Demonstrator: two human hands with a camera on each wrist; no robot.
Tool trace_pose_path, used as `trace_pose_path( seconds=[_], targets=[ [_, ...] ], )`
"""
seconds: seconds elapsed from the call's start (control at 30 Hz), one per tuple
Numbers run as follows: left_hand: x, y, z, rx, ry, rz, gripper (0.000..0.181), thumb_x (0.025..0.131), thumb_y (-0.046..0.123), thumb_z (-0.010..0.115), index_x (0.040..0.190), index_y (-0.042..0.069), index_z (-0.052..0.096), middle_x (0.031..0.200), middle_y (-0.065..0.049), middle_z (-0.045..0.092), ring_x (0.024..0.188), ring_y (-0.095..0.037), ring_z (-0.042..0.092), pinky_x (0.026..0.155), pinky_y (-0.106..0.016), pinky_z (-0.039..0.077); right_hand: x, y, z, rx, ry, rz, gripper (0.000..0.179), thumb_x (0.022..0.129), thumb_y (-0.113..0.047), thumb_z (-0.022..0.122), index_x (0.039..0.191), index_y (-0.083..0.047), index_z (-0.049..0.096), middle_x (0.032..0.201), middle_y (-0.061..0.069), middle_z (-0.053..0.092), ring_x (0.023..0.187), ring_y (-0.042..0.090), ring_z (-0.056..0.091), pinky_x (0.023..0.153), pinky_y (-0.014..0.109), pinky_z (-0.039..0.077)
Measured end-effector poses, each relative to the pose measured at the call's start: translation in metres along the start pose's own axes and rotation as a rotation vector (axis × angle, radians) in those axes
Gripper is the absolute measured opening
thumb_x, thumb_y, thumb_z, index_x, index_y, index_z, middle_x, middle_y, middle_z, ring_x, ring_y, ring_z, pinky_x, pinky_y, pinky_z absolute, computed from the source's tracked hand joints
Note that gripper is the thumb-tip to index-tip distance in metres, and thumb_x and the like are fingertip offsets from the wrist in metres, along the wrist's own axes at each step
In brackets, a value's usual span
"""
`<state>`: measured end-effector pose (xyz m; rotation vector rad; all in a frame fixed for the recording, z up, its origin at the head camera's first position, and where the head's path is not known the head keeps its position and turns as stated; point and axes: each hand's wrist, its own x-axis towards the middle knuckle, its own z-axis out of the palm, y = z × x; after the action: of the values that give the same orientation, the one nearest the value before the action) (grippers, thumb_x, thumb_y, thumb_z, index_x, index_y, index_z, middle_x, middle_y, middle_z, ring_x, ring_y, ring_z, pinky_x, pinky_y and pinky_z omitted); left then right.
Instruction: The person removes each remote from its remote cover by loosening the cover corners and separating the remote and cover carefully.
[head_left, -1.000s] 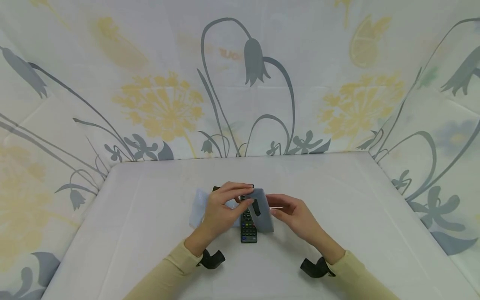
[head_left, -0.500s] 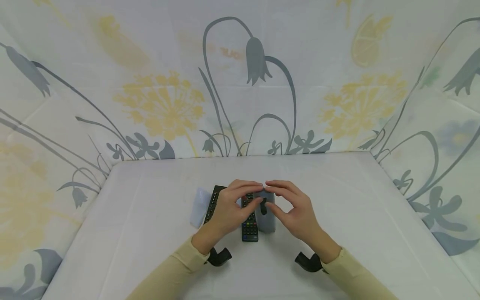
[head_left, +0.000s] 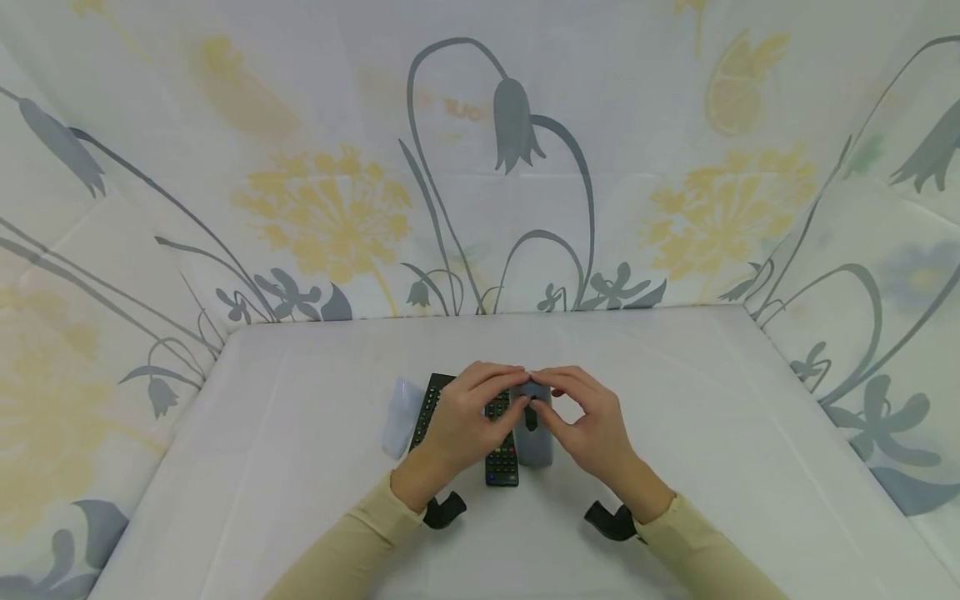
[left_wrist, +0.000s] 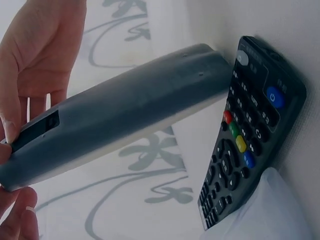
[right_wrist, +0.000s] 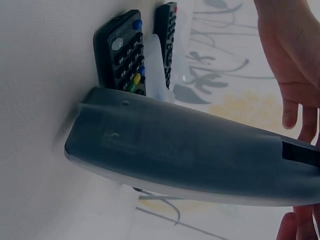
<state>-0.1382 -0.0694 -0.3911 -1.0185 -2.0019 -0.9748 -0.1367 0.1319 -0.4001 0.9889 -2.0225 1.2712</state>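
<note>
In the head view, both hands hold a remote control in a frosted translucent cover by its far end. The left hand pinches that end from the left, thumb near a slot in the cover where black shows through. Opposite it, the right hand pinches from the right, and the two hands' fingertips nearly meet. Both wrist views show the covered remote tilted, its lower end near the white table and its plain back facing the cameras. Its button side is hidden.
A bare black remote lies just left of the covered one. Farther left, a second black remote is partly hidden by the left hand. Clear plastic film or covers lie around them. Patterned fabric hangs behind the white table.
The right hand has moved left and up from beside the covered remote to take its far end. The left hand has shifted slightly right, and the covered remote has turned straighter.
</note>
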Motion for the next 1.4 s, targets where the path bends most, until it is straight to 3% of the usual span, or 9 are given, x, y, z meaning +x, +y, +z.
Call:
trace_pose_path(
  seconds=[0.33,0.47,0.63,0.77,0.97,1.17,1.4],
  targets=[
    [0.002,-0.002,0.000,0.170,0.020,0.078,0.025,0.085,0.012,0.078,0.107,0.001,0.074,0.108,-0.009,0.071,0.091,-0.019,0.069,0.076,-0.022,0.055,0.004,-0.001,0.002,-0.003,-0.007,0.003,0.046,0.075,0.011,0.078,0.118,-0.002,0.069,0.108,0.008,0.068,0.091,0.020,0.065,0.072,0.030,0.053],
    [0.003,-0.002,0.000,0.234,0.032,0.107,0.021,0.087,0.014,0.075,0.105,0.002,0.076,0.105,-0.008,0.073,0.086,-0.018,0.070,0.072,-0.022,0.056,0.003,-0.001,0.002,-0.004,-0.010,0.008,0.041,0.078,0.006,0.078,0.118,-0.002,0.069,0.108,0.008,0.068,0.091,0.020,0.065,0.074,0.027,0.052],
    [0.006,-0.003,-0.001,0.347,0.040,0.196,0.019,0.088,0.012,0.070,0.102,0.002,0.078,0.101,-0.010,0.074,0.078,-0.017,0.071,0.067,-0.023,0.056,0.003,0.000,0.003,-0.007,-0.009,0.014,0.035,0.083,-0.001,0.077,0.118,-0.001,0.069,0.109,0.008,0.068,0.093,0.020,0.065,0.076,0.026,0.052],
    [0.008,-0.003,-0.001,0.396,0.042,0.237,0.019,0.090,0.011,0.065,0.100,0.001,0.078,0.099,-0.010,0.075,0.074,-0.016,0.071,0.066,-0.022,0.056,0.005,0.001,0.005,-0.028,0.021,-0.013,0.030,0.091,-0.017,0.075,0.115,0.000,0.070,0.108,0.008,0.068,0.094,0.021,0.063,0.079,0.024,0.050],
    [0.010,-0.002,-0.002,0.383,0.041,0.218,0.017,0.088,0.008,0.067,0.099,0.002,0.078,0.098,-0.008,0.075,0.076,-0.015,0.071,0.066,-0.022,0.056,0.008,0.000,0.009,-0.156,0.115,-0.088,0.037,0.096,-0.033,0.068,0.110,0.000,0.074,0.108,0.012,0.065,0.099,0.031,0.057,0.089,0.023,0.045],
    [0.013,-0.002,-0.003,0.353,0.051,0.188,0.014,0.084,0.006,0.072,0.096,0.001,0.077,0.094,-0.009,0.075,0.076,-0.016,0.073,0.066,-0.022,0.056,0.012,-0.001,0.010,-0.220,0.146,-0.141,0.031,0.098,-0.028,0.066,0.107,0.000,0.076,0.103,0.010,0.068,0.093,0.030,0.055,0.082,0.030,0.045],
    [0.014,-0.001,-0.004,0.342,0.052,0.158,0.012,0.089,0.009,0.069,0.094,0.001,0.076,0.092,-0.009,0.075,0.076,-0.017,0.073,0.065,-0.023,0.057,0.015,-0.001,0.011,-0.241,0.152,-0.174,0.028,0.099,-0.024,0.065,0.104,0.001,0.077,0.101,0.009,0.071,0.087,0.027,0.059,0.075,0.030,0.047]
  ],
)
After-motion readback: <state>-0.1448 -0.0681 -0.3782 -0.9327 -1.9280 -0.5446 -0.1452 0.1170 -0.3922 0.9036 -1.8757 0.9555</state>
